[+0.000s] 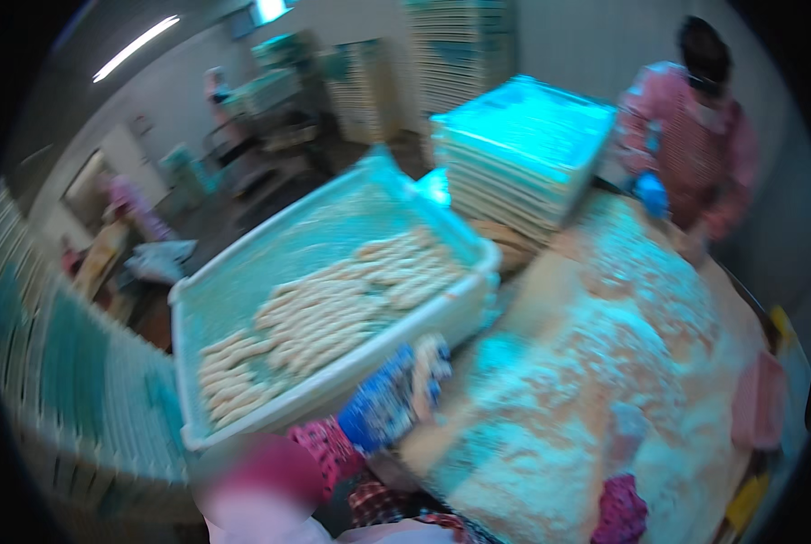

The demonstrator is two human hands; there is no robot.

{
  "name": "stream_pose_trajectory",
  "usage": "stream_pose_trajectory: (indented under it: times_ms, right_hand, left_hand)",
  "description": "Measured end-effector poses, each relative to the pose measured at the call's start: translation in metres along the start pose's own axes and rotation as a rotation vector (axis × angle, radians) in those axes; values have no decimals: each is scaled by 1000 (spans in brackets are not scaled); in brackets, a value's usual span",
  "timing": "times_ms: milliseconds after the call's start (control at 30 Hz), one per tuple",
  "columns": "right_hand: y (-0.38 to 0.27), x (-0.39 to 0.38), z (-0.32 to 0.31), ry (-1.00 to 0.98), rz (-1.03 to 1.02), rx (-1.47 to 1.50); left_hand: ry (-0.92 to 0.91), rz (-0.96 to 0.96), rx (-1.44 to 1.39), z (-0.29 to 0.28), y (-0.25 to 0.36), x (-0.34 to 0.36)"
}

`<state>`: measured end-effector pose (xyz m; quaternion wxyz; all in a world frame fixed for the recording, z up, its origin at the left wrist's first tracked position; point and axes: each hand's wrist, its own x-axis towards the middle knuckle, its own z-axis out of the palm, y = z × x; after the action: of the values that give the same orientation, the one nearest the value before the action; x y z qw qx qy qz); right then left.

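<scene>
My left hand [383, 403], in a blue glove dusted with white flour and a pink patterned cuff, is beside the near side of a large white tray [333, 392]. It grips a pale piece of dough [423, 376], blurred by motion. Rows of pale, twisted-looking dough sticks [324, 308] lie in the tray, on its greenish bottom. To the right, my right hand [627, 431] is over the floured table [550, 363]; pale and smeared, its fingers cannot be made out. Loose white flour [641, 326] is heaped and spread over the tabletop.
A stack of pale trays [505, 177] under blue plastic stands beyond the table. Across the table is a person [700, 145] in pink, wearing a blue glove. A pink block-like object [759, 399] sits at the right edge. More stacked trays [79, 363] line the left.
</scene>
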<state>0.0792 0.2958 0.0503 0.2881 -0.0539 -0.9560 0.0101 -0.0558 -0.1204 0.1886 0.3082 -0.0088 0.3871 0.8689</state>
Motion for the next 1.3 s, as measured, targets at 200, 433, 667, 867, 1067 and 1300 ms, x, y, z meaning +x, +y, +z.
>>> stream_pose_trajectory:
  times_ms: [200,433,667,867,1067,1300]
  right_hand:
    - [-16,18,-15,-21,-153,-82]
    - [10,11,0,-7,335,217]
    - [-38,-35,-32,102,155,259]
    - [-75,-94,-65,-189,332,286]
    - [-43,-90,-54,-204,449,19]
    - [-31,-99,-52,-80,686,100]
  left_hand:
    - [771,804,473,-96,190,-72]
    - [870,396,921,-319,253,-144]
    - [613,546,928,-198,185,-73]
    - [-348,444,1337,36,13,-9]
    - [-489,362,1238,2,-218,93]
    - [-675,769,1424,88,-312,100]
